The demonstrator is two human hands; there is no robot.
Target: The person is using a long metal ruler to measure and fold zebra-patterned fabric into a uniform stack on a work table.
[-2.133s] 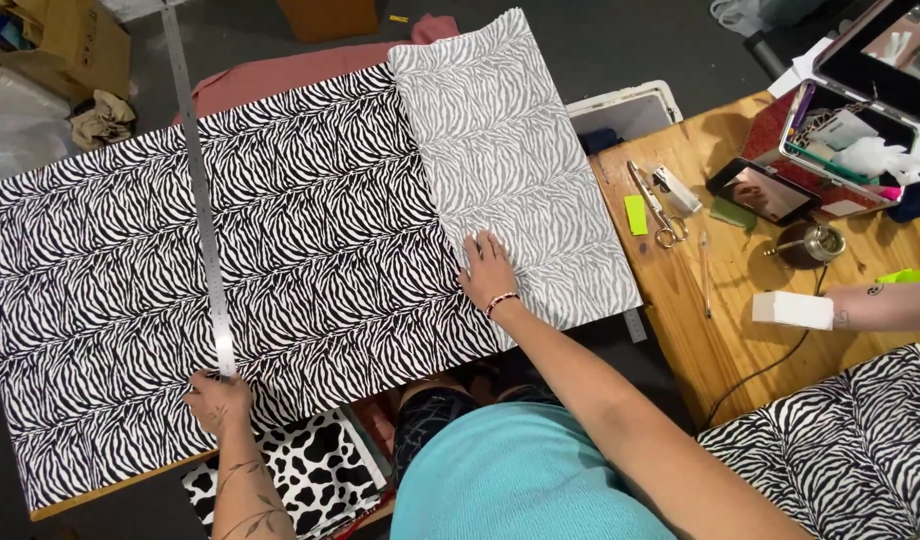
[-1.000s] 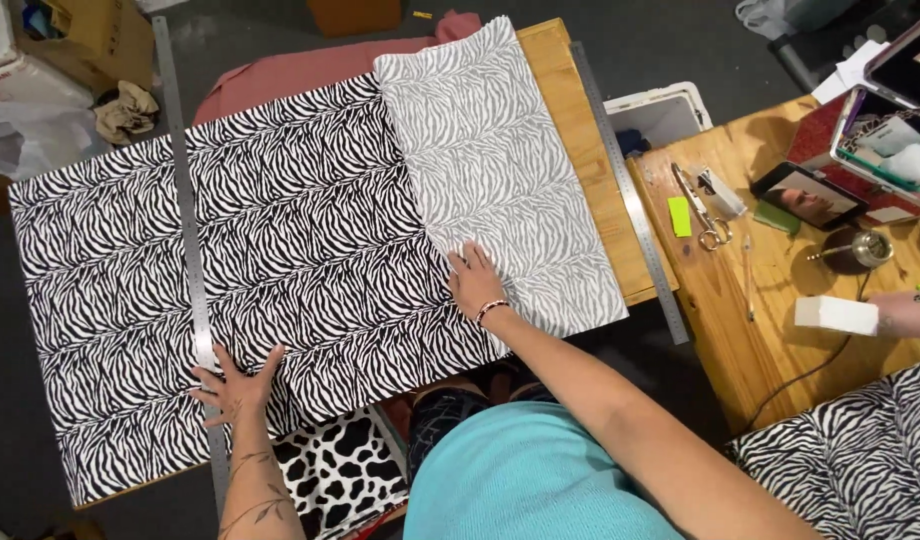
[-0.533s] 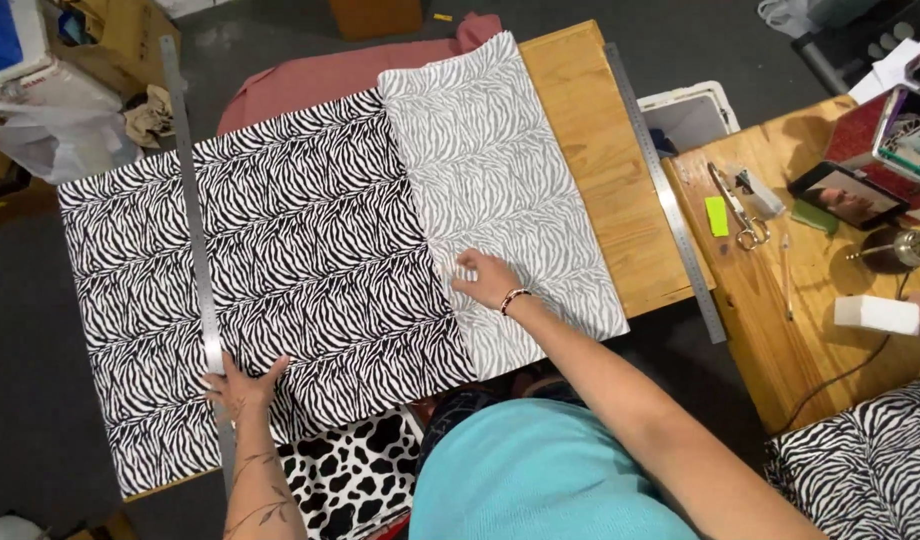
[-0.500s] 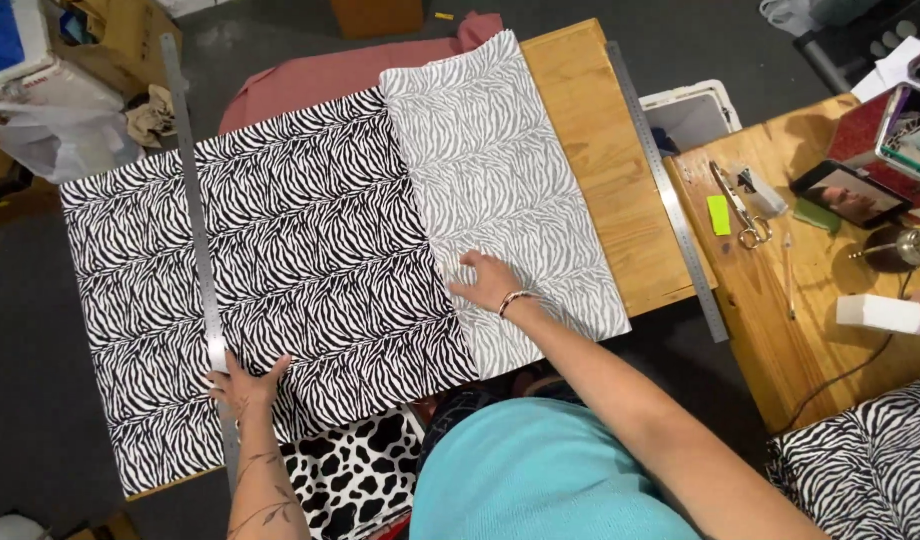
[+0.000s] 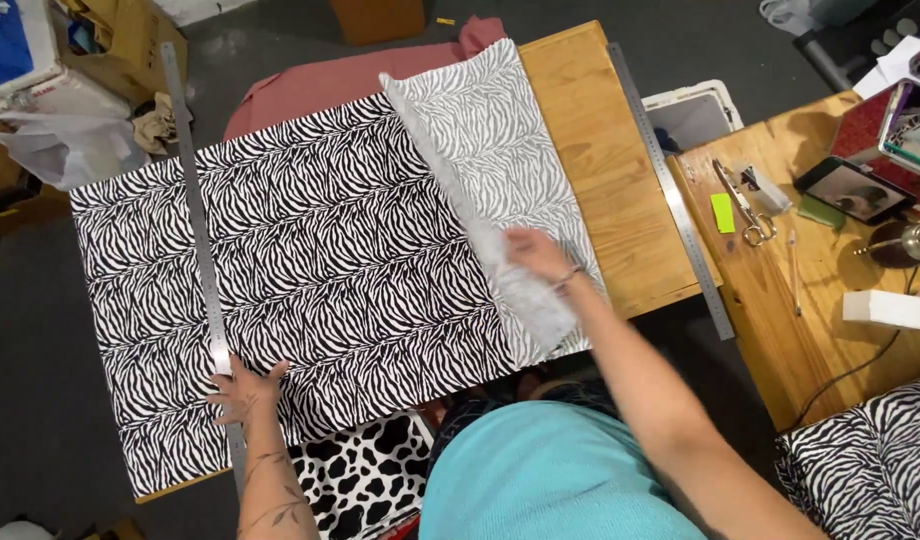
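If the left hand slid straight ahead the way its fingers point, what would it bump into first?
Probably the long metal ruler, which the left hand already touches at its near end. Beyond that lies only flat zebra fabric, as far as the picture shows.

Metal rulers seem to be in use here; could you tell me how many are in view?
2. One long metal ruler lies across the zebra-print fabric, its near end under the left hand. The other ruler lies along the wooden table's right edge.
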